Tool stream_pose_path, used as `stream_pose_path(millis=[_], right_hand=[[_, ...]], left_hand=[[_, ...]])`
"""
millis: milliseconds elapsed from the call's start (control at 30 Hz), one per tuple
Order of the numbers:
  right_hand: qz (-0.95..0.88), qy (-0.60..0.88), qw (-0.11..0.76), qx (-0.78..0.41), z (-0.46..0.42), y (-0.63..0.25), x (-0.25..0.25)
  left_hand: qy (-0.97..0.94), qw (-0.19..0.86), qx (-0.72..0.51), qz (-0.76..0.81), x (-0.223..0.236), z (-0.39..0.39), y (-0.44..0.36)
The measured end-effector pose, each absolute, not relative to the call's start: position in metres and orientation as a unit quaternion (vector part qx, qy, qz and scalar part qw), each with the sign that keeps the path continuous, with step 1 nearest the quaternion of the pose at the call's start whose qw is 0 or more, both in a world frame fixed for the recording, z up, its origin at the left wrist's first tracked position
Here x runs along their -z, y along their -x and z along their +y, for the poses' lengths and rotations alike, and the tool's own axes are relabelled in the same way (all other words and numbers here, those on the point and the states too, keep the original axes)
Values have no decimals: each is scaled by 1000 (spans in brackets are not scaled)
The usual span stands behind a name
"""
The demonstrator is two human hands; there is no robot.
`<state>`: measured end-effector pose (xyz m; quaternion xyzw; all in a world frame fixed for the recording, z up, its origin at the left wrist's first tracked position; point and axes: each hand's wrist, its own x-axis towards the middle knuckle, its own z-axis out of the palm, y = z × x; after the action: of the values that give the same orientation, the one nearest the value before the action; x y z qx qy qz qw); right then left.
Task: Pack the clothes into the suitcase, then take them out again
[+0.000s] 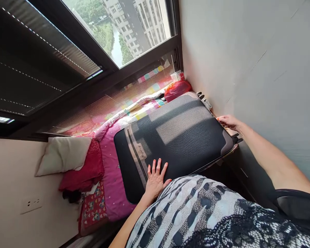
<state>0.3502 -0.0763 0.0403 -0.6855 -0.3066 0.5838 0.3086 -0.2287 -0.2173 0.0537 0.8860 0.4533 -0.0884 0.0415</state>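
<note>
A large black suitcase (186,134) with brown trim lies flat, front face up, on the pink bedding. My left hand (156,181) rests on its front with the fingers spread, beside the zipped pocket strip (135,151) and its brown label. At the wheel end, my right hand (228,122) has its fingers curled in against the suitcase's edge, between the wheels. The fingertips there are partly hidden, so I cannot see exactly which part they grip. Sunlight and shadow bands fall across the fabric.
A pink cover (111,182) lies under the suitcase. A beige cushion (64,155) sits on folded red cloth (88,172) at left. Behind the suitcase is a red plastic-wrapped bundle (177,90). A window (129,27) rises behind; a pale wall (248,62) stands close at right.
</note>
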Motion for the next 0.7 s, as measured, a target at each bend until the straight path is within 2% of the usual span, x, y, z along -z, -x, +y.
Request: stream_pose_path(millis=[200, 333, 467, 700], right_hand=[[-225, 732, 327, -554, -52, -341, -46], [-225, 769, 327, -501, -27, -330, -54], [-228, 782, 324, -481, 5, -320, -61], [-252, 790, 303, -470, 72, -310, -65]], left_hand=[[-851, 94, 38, 516, -74, -190, 214], [-802, 58, 9, 595, -81, -136, 201], [-781, 53, 39, 622, -73, -104, 188], [-782, 63, 67, 617, -61, -107, 185]])
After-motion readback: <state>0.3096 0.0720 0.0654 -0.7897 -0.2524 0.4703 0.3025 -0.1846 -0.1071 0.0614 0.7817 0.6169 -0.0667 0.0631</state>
